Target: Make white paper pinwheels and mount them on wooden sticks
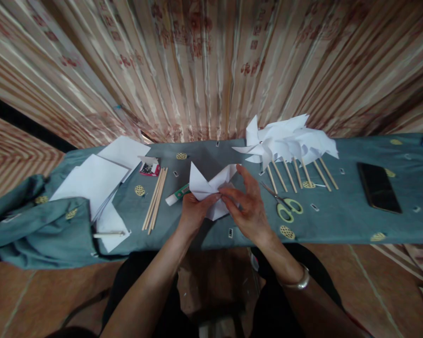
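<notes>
Between my hands is a white paper pinwheel, its blades partly folded in toward the middle. My left hand grips it from the lower left, the thumb pressed near the centre. My right hand pinches paper at the centre with thumb and fingers, while one finger reaches up to the upper right blade. Whether a pin is at the centre is hidden by the fingers. A glue tube with a white cap lies just left of the pinwheel. Green-handled scissors lie to the right of my right hand.
Several finished pinwheels on wooden sticks lie overlapped at the back right. Loose wooden sticks, a small box of pins and stacked white paper are on the left. A phone rests far right on the green cloth.
</notes>
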Motion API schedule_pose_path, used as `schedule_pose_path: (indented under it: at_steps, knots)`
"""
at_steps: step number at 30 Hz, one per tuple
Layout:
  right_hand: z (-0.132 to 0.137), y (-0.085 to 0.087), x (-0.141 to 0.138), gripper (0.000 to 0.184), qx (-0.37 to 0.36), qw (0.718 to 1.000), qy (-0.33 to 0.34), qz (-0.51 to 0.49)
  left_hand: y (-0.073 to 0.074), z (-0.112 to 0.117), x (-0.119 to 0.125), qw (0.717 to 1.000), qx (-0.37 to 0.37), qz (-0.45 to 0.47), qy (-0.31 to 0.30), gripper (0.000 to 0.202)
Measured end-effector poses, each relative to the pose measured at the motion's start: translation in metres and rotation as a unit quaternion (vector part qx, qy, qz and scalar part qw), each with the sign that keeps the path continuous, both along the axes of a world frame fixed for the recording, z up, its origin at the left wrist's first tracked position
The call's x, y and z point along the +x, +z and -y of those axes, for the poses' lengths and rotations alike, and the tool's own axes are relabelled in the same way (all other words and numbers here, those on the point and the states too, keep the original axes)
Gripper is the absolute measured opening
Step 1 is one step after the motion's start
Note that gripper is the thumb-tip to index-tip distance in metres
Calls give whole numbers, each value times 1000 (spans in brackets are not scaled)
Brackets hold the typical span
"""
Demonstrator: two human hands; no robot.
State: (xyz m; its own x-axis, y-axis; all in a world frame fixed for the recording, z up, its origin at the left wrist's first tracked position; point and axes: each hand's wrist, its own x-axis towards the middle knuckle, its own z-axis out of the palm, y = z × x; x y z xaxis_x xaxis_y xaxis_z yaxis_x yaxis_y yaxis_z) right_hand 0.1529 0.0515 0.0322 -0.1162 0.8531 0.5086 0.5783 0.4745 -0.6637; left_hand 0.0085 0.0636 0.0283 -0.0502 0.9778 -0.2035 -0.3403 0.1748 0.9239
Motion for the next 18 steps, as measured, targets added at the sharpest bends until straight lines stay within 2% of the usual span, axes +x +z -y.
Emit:
schedule_pose_path:
  at_steps: [6, 11, 18]
  knots:
    - [-3, -1, 4, 17, -14, 1000, 13, 4, 0, 0, -1, 1000, -12, -28, -4, 22]
    - [-3, 1, 7, 12, -68, 997, 25, -21, 1, 0, -3, 999, -30, -32, -14, 24]
    - [-4, 5, 16, 4, -137, 987, 58, -58, 3, 1, -4, 996, -67, 31, -57, 27]
